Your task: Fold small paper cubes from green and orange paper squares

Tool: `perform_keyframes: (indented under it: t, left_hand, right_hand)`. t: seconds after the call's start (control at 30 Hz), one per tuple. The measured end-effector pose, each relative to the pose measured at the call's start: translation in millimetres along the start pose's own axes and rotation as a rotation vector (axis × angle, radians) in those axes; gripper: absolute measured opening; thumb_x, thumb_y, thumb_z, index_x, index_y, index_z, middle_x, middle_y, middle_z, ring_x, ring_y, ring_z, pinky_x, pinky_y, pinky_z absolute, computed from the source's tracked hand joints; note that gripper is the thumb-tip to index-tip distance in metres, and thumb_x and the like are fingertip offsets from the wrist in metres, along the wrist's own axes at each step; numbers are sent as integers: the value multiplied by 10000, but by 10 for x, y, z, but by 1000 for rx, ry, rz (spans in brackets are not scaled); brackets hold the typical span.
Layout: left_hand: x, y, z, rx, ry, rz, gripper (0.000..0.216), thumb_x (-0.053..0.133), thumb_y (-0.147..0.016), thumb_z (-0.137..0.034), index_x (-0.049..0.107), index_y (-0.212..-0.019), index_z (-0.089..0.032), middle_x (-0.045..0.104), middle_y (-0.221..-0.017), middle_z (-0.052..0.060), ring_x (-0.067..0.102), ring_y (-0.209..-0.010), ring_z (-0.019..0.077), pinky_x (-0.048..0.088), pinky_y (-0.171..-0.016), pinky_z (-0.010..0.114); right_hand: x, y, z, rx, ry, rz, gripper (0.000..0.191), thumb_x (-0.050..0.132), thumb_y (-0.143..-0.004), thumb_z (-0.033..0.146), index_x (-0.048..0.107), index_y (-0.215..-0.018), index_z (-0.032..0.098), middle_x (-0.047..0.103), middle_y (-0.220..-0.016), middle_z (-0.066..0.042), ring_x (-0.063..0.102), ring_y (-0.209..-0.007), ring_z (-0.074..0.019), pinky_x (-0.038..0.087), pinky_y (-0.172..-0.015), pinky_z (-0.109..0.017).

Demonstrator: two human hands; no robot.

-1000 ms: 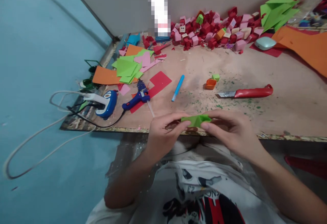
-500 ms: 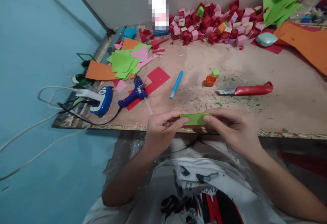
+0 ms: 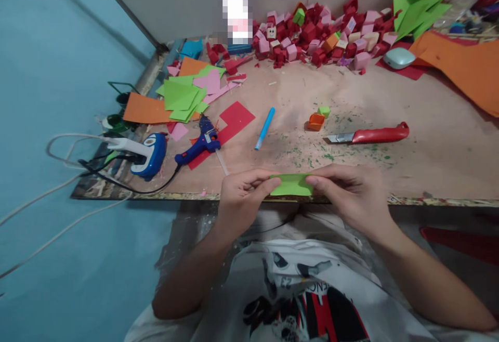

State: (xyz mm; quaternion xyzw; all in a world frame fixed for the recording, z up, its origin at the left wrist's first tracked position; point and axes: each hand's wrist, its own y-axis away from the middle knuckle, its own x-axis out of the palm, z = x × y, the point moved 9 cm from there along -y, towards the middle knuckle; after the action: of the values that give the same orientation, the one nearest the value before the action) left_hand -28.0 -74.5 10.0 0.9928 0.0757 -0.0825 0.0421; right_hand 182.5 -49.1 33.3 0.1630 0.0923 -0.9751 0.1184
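At the near edge of the wooden table (image 3: 429, 149), both my hands pinch a small green foam piece (image 3: 291, 184). My left hand (image 3: 242, 199) grips its left end with thumb and fingers closed. My right hand (image 3: 351, 196) grips its right end the same way. The piece now lies nearly flat between them, its broad face turned up. A red-handled utility knife (image 3: 370, 135) lies just beyond my right hand, blade pointing left. A blue glue gun (image 3: 198, 144) lies left of my left hand.
A small orange foam box (image 3: 315, 121) and green cube (image 3: 324, 111) sit mid-table beside a blue pen (image 3: 265, 128). Many red and pink foam cubes (image 3: 312, 35) pile at the back wall. Foam sheets (image 3: 183, 97) lie left, orange sheet (image 3: 463, 66) right. Cables hang off the left edge.
The green piece, folded and peaked a second ago, now lies flattened between my fingers. The view has shifted slightly; my hands stay at the table edge.
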Motion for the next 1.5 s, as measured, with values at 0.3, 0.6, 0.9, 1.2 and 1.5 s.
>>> perform_keyframes:
  t: [0.3,0.6,0.9,1.2,1.5]
  left_hand:
    - [54,100,-17,46,32,-60,148,823,-856,-332,856,-856,-187,817,-805,34,754,-733,177,607,-660,248]
    - [257,122,-384,340,-217,160,148,788,-924,-266,818,-1051,-195,830,-991,53,771,-868,184,617,-771,274]
    - [185,83,-638,523,-128,-27,176,717,-985,-160,770,-818,-182,755,-808,11,677,-759,129,520,-695,240]
    - [548,-126,-314,193,104,147,178,802,-949,-363,829,-972,-188,747,-827,19,644,-707,116,508,-634,213]
    - [445,-149,-60,123,-77,278,609,751,-966,-241,549,-1540,-264,641,-788,-52,533,-591,92,433,-574,215]
  right_hand:
    - [-14,-12,139,-70,-9,7,186,727,-976,258,856,-855,201,799,-725,-23,687,-585,-167,505,-551,-271]
    - [19,14,248,-234,184,274,210,660,-1035,195,832,-914,194,817,-795,-30,718,-636,-153,493,-607,-256]
    - [-101,68,264,-166,172,335,238,655,-1072,273,851,-940,246,839,-851,-6,773,-722,-168,560,-676,-259]
    - [-172,-60,38,-57,84,117,121,755,-980,308,845,-973,227,851,-910,-48,795,-725,-231,633,-628,-316]
    - [-139,-101,62,-269,313,39,314,796,-975,331,773,-1272,229,783,-1310,-118,767,-1144,-314,627,-990,-476]
